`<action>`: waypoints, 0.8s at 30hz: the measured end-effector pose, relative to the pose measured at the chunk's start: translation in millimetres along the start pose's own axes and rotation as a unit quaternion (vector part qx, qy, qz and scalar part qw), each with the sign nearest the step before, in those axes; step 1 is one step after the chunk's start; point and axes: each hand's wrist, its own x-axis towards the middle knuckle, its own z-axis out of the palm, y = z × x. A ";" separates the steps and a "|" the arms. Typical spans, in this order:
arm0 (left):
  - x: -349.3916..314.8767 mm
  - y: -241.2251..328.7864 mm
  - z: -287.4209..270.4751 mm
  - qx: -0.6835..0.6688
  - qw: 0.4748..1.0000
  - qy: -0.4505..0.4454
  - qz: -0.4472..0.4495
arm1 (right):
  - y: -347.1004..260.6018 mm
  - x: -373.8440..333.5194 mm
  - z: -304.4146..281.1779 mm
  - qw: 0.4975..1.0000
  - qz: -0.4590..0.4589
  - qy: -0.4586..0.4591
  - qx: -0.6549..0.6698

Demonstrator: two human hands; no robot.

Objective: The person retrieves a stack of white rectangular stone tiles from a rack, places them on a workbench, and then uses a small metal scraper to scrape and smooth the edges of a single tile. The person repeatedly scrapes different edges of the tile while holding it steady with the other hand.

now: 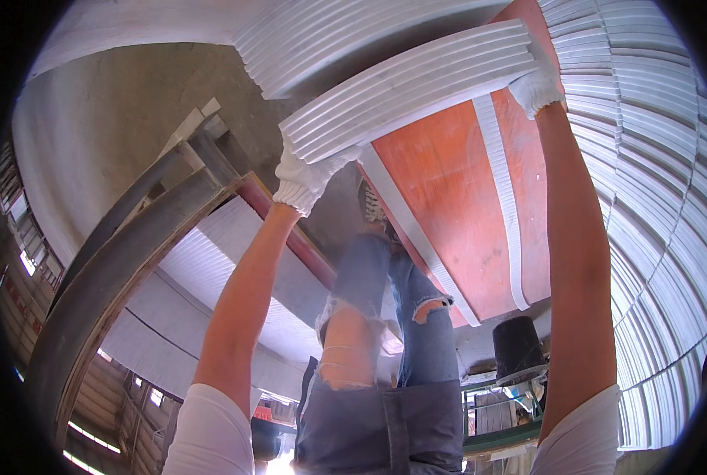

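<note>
A long white ribbed moulding point(409, 93), plaster-like, stretches between my two hands, tilted up toward the right. My left hand point(307, 176), in a white knit glove, grips its near left end from below. The right hand point(537, 89), gloved the same way, is closed around its far right end. Most of the fingers on both hands are hidden behind the moulding. Beneath it is an orange-red board point(440, 190) with pale toothed strips point(500, 182) across it. Just beyond lie more white ribbed mouldings point(322, 49).
Ribbed white pieces point(646, 174) are stacked in rows along the right side. To the left stands a dark-edged frame point(112, 277) with pale ribbed panels point(203, 253) beside it. A black bucket point(517, 347) sits near my legs on the right.
</note>
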 end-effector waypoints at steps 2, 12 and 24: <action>1.8 12.1 -1.6 0.044 0.998 -0.014 -0.045 | 0.2 0.5 1.4 1.000 -0.024 0.017 -0.010; -86.8 60.7 -41.9 0.033 0.970 -0.216 -0.110 | 84.9 -140.7 -42.8 0.969 0.172 0.102 0.142; -280.1 195.3 -106.7 0.100 0.946 -0.241 -0.193 | -3.2 -465.0 -33.2 0.948 0.290 0.039 0.121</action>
